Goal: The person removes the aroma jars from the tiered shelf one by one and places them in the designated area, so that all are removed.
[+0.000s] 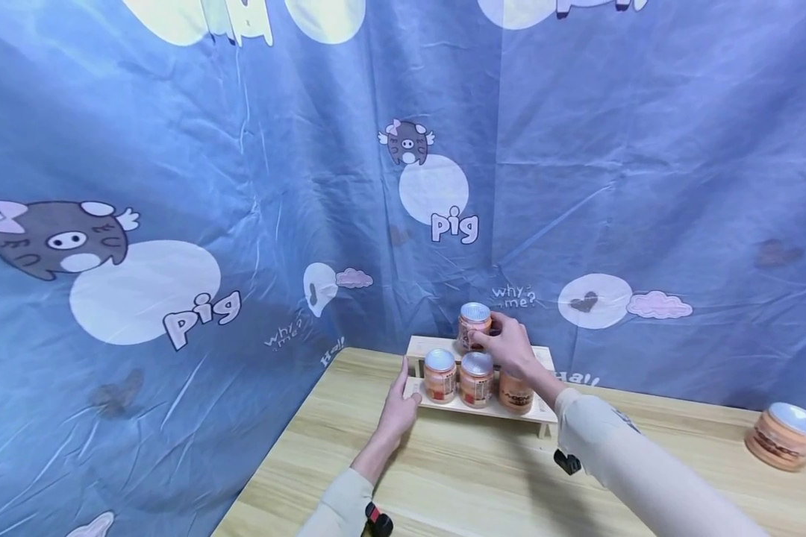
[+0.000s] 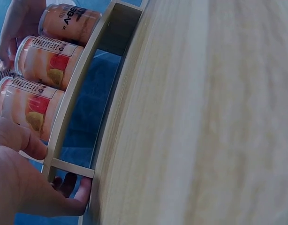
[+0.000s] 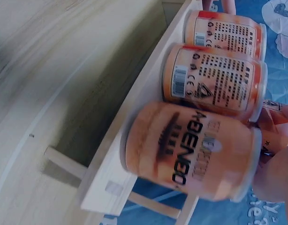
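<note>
A two-tier wooden rack (image 1: 540, 356) bears three orange cans on its lower board: a left can (image 1: 439, 384), a middle can (image 1: 476, 388) and a right can (image 1: 516, 397). My right hand (image 1: 513, 347) grips another can (image 1: 472, 335) by its side at the upper board; whether its base touches the board I cannot tell. At the rack's left end is my left hand (image 1: 398, 415). The left wrist view shows that hand (image 2: 17, 183) with thumb on the board's edge and fingers curled beneath. In the right wrist view, the right can (image 3: 191, 152) partly hides the upper can.
Another orange can (image 1: 784, 438) stands on the wooden table (image 1: 443, 470) at the far right. A blue printed curtain (image 1: 544, 209) hangs behind the rack and along the left side.
</note>
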The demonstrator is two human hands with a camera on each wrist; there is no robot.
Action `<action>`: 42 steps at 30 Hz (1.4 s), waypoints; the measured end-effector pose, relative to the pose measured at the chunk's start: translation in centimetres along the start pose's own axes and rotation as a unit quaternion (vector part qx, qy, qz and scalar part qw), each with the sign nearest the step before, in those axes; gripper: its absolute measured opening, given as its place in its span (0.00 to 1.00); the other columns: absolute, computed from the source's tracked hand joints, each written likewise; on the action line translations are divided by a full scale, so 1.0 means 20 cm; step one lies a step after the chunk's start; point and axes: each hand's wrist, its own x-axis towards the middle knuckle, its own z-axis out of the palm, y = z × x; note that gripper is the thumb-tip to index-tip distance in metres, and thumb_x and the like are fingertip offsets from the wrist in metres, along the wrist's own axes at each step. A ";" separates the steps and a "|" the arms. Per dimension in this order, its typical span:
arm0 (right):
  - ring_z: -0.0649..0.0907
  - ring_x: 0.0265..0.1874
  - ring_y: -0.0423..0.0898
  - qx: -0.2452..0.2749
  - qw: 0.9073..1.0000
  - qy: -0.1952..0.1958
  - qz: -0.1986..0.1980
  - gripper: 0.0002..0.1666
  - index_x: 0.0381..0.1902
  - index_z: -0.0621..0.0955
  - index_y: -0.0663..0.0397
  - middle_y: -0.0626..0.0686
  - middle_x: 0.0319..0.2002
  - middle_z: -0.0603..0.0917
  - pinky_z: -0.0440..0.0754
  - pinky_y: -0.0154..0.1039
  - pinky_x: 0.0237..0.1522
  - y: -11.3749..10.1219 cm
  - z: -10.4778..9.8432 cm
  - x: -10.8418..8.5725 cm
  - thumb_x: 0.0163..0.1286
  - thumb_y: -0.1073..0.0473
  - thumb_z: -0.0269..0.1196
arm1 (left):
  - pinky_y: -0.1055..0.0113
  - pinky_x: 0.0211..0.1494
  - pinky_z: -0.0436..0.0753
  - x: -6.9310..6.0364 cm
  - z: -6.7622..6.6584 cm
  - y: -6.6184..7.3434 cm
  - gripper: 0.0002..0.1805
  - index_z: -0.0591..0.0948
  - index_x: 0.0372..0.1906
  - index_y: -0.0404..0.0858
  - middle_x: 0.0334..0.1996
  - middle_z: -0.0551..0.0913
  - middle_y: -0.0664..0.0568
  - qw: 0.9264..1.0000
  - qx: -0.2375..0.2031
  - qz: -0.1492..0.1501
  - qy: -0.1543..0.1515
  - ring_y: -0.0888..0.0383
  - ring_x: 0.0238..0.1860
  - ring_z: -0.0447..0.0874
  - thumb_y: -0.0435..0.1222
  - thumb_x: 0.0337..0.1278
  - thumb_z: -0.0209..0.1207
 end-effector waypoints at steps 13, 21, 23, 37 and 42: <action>0.83 0.51 0.65 -0.040 0.999 0.031 0.016 0.37 0.65 0.74 0.73 0.70 0.51 0.84 0.80 0.58 0.56 0.09 -0.20 -0.11 0.68 0.51 0.68 | 0.34 0.74 0.46 -0.03 0.06 -0.03 0.51 0.52 0.82 0.58 0.79 0.51 0.36 1.000 -0.004 -0.002 -0.013 0.32 0.76 0.46 0.23 0.57 0.56; 0.83 0.50 0.66 -0.052 0.997 0.057 0.019 0.34 0.63 0.75 0.73 0.72 0.51 0.83 0.80 0.58 0.55 0.13 -0.35 -0.17 0.69 0.52 0.68 | 0.35 0.75 0.46 -0.03 0.05 -0.02 0.51 0.52 0.82 0.58 0.79 0.50 0.36 1.000 -0.007 0.004 -0.016 0.33 0.77 0.46 0.23 0.58 0.56; 0.83 0.50 0.66 -0.054 0.996 0.061 0.021 0.33 0.62 0.76 0.72 0.71 0.51 0.83 0.81 0.58 0.55 0.15 -0.38 -0.19 0.69 0.52 0.68 | 0.35 0.75 0.46 -0.02 0.04 -0.01 0.51 0.51 0.82 0.57 0.79 0.50 0.35 1.000 -0.005 0.008 -0.015 0.32 0.77 0.46 0.23 0.58 0.56; 0.84 0.47 0.67 -0.104 0.988 0.109 0.019 0.28 0.55 0.79 0.70 0.71 0.47 0.85 0.82 0.58 0.46 0.25 -0.65 -0.35 0.69 0.51 0.68 | 0.37 0.75 0.47 0.00 0.00 -0.01 0.51 0.51 0.82 0.58 0.79 0.51 0.35 1.000 0.007 0.011 -0.008 0.34 0.77 0.47 0.23 0.58 0.56; 0.84 0.48 0.69 -0.122 0.986 0.113 0.030 0.33 0.59 0.76 0.73 0.72 0.47 0.84 0.82 0.57 0.46 0.31 -0.77 -0.42 0.69 0.50 0.67 | 0.37 0.76 0.46 0.00 -0.01 0.00 0.51 0.51 0.82 0.56 0.79 0.51 0.36 1.000 0.004 0.021 -0.007 0.34 0.77 0.46 0.22 0.58 0.56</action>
